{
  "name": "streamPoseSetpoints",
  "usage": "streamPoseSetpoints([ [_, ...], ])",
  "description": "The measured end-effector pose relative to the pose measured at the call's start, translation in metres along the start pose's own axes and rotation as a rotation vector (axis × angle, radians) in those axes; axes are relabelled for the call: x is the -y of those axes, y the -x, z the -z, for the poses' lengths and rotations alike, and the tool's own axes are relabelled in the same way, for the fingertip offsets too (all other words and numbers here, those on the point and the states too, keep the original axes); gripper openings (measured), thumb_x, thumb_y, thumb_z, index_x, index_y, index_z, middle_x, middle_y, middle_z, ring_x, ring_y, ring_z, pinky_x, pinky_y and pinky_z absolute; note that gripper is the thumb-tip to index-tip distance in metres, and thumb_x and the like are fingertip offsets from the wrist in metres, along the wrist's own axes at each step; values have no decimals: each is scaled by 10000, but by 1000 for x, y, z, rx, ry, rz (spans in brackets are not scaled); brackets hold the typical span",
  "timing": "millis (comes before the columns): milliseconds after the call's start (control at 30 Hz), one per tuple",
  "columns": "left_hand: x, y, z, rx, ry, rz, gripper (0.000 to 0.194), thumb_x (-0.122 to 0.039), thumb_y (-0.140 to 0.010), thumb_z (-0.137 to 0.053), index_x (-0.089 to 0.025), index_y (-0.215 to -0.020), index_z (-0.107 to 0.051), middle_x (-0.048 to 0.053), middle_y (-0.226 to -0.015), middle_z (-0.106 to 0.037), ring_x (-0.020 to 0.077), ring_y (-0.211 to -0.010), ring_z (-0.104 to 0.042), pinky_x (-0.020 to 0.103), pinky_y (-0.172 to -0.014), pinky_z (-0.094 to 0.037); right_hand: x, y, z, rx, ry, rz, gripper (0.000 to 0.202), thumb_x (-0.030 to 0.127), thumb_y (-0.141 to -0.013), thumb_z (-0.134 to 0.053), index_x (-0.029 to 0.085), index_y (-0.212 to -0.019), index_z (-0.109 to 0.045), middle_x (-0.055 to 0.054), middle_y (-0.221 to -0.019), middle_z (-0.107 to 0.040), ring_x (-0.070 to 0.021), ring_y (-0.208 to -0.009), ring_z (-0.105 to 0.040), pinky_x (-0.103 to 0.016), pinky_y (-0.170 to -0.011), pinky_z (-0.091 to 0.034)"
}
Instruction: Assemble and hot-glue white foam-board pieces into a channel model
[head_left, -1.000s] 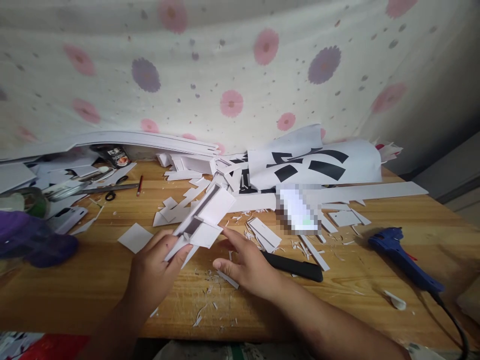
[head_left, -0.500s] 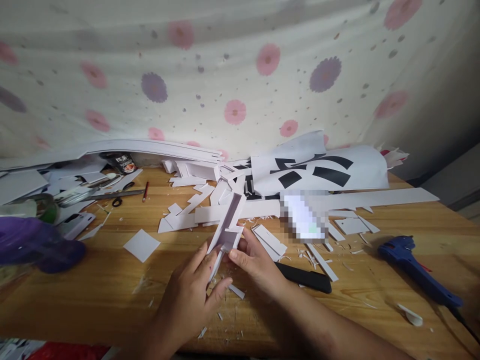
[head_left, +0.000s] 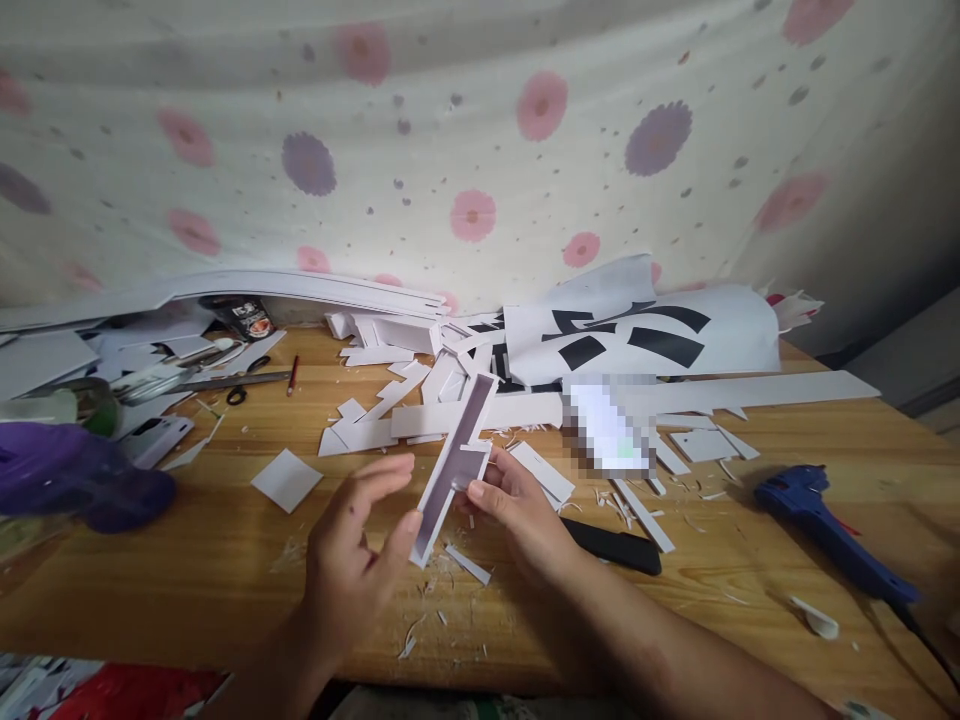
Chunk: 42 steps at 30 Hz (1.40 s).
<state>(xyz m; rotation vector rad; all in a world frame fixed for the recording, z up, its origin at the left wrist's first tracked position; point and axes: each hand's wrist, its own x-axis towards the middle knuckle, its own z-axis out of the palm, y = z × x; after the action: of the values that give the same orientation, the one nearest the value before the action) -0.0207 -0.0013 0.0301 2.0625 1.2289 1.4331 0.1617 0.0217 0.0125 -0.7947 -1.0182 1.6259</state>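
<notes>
A white foam-board piece (head_left: 453, 462), a long shallow channel with a short side branch, is held tilted above the wooden table. My right hand (head_left: 521, 505) pinches the side branch between thumb and fingers. Left of the piece, my left hand (head_left: 360, 540) has its fingers spread, the thumb tip at or very near the channel's lower left edge. Below the piece a thin white strip (head_left: 468, 564) lies among small scraps. Beside my right wrist is a black object (head_left: 613, 546).
A blue glue gun (head_left: 832, 535) lies at the right. White offcuts and a printed sheet (head_left: 739, 330) are at the back. Scissors (head_left: 238, 393), a red pencil (head_left: 293, 375), a white square (head_left: 286, 481) and a purple object (head_left: 67, 470) are on the left.
My left hand has moved left off the channel and its fingers have opened away from it. More of the channel's lower end now shows. My right hand still holds the branch.
</notes>
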Motion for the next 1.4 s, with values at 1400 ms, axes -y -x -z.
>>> streamPoseSetpoints([
  [1400, 18, -24, -27, 238, 821, 648, 615, -332, -681, -746, -231, -1227, -483, 77, -1204, -639, 284, -1110, -595, 370, -883, -495, 5, -2, -5, 185, 96, 68, 498, 477, -765, -694, 222, -1170, -555, -43, -970, -634, -205, -922, -589, -401, -907, -440],
])
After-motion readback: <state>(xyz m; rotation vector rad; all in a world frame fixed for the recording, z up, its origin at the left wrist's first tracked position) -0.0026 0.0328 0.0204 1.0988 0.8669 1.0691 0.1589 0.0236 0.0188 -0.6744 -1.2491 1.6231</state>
